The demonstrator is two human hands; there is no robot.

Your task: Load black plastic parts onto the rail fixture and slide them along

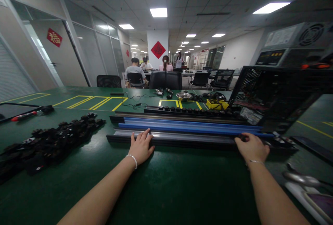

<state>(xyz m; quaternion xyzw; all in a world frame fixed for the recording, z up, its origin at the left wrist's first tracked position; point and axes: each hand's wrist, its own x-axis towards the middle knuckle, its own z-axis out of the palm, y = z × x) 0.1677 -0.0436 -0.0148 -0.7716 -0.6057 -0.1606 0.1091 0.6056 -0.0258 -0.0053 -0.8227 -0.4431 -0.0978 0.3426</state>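
Note:
A long dark rail with a shiny grey channel lies crosswise on the green table. My left hand rests on its left part, fingers stretched out and apart over the near edge. Toward the rail's right end, my right hand pinches a small black part between thumb and fingers, at the channel. The part is mostly hidden, so its kind does not show. Directly behind runs a blue strip in a similar rail. Small metal and dark pieces sit at the right end of the near rail.
Many black parts lie in a long heap at left. Further back are a metal bowl, a yellow box and cables. An open computer case stands at right, near a phone-like device. People sit beyond the table.

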